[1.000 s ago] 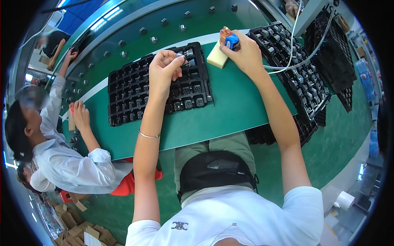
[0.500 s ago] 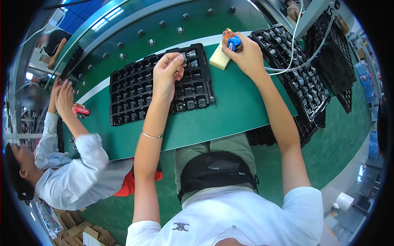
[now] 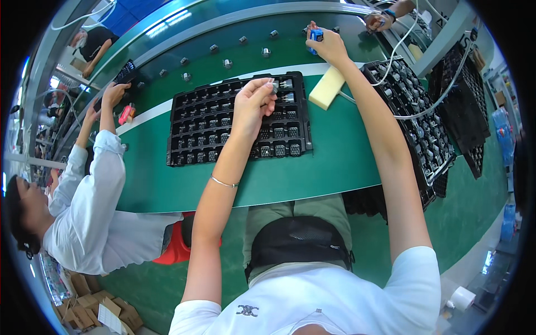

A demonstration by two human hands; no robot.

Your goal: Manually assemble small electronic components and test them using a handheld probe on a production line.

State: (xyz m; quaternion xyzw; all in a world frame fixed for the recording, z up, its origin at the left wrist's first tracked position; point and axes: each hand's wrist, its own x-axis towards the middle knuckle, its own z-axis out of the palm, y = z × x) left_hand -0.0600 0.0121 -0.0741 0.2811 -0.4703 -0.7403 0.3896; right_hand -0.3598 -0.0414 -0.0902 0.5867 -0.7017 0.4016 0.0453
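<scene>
My left hand [image 3: 254,106] is closed, its fingertips pinching a small silver-grey metal part [image 3: 274,87]. That hand is above the far right part of a black compartment tray [image 3: 191,124], where several small dark and metallic pieces sit in the pockets. Out past the tray, my right hand [image 3: 330,47] grips a small blue tool with a copper-orange part [image 3: 316,36] over the green belt. Fingers hide much of this tool, so its exact kind cannot be told. Beneath my right wrist lies a pale yellow sponge-like block [image 3: 327,89].
Small metal parts [image 3: 227,63] stand spaced along the belt. A second black tray [image 3: 410,106] with metal parts is at the right, a white cable [image 3: 430,113] crossing it. A co-worker [image 3: 84,206] sits at left near a red tool [image 3: 127,114]; another person's hand [image 3: 379,22] shows at top right.
My right hand has moved farther away with the blue tool, over the belt. My left hand keeps its part above the tray. The co-worker's hands have shifted, and a hand shows more plainly at top right.
</scene>
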